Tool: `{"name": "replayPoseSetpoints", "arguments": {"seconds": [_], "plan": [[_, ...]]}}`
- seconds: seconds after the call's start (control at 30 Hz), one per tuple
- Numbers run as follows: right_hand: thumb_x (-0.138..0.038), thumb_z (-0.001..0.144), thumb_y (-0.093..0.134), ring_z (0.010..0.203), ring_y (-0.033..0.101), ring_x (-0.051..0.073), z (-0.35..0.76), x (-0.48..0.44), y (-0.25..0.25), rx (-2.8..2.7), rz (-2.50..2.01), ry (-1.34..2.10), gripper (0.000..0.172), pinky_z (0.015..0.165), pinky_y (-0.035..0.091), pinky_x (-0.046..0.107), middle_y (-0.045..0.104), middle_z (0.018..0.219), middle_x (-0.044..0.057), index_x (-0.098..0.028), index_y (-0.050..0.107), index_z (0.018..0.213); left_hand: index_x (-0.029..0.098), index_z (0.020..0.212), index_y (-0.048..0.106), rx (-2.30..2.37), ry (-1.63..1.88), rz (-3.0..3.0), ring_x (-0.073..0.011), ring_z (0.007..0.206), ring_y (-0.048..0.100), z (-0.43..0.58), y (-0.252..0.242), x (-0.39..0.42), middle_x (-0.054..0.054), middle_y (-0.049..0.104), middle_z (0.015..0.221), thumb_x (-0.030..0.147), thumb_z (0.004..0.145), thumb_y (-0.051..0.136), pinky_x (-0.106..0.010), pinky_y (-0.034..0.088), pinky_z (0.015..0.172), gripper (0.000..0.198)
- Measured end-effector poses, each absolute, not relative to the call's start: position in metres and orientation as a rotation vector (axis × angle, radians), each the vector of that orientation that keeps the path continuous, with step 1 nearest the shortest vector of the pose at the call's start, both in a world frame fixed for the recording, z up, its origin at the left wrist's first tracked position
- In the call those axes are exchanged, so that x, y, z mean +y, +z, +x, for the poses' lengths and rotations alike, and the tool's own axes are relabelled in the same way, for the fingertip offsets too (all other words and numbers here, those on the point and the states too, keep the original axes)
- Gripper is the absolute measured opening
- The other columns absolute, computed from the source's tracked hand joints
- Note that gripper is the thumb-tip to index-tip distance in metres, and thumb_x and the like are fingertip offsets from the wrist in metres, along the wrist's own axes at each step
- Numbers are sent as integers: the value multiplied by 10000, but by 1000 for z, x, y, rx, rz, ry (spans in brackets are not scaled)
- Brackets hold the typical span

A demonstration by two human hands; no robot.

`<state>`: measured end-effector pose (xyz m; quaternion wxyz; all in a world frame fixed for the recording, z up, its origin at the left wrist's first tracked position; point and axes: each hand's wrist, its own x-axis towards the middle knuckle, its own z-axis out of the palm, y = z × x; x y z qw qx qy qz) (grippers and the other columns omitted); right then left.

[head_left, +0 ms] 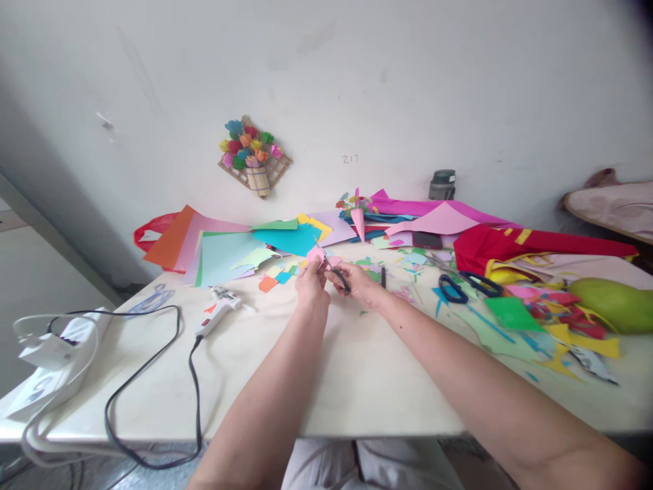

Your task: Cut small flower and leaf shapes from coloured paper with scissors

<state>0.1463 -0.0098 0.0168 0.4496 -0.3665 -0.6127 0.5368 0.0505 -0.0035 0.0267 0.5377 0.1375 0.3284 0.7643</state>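
My left hand (311, 282) is closed in a pinch on a small pink paper piece (317, 255), held just above the white table (357, 381). My right hand (354, 280) is closed round the black handles of a pair of scissors (334, 271). The blades point up and left into the pink piece. Both hands meet at the middle of the table, forearms stretched out from the near edge.
Coloured paper sheets (229, 248) lie stacked at the back left. A white glue gun (219, 314) with a black cord (153, 354) lies left of my hands. Blue-handled scissors (466, 286), paper scraps (541, 320) and a green fruit (615, 306) lie right. A paper flower decoration (252, 156) hangs on the wall.
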Motion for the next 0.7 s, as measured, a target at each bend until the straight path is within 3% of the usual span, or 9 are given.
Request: {"name": "replayPoseSetpoints", "arguments": {"seconds": [0.5, 0.7], "plan": [[-434, 653, 693, 447, 400, 75, 144, -5, 7, -1464, -870, 1336, 305, 416, 283, 215, 452, 515, -57, -177, 547, 730, 169, 715, 585, 869, 1745, 277, -109, 654, 610, 53, 27, -6, -5, 603, 692, 131, 730, 640, -190, 445, 564, 68], [-430, 654, 693, 438, 406, 82, 140, -2, 2, -1440, -877, 1314, 314, 414, 293, 219, 459, 513, -59, -171, 575, 787, 174, 735, 587, 911, 1606, 203, -97, 442, 515, 54, 34, -11, 18, 549, 579, 221, 749, 648, -204, 339, 395, 78]]}}
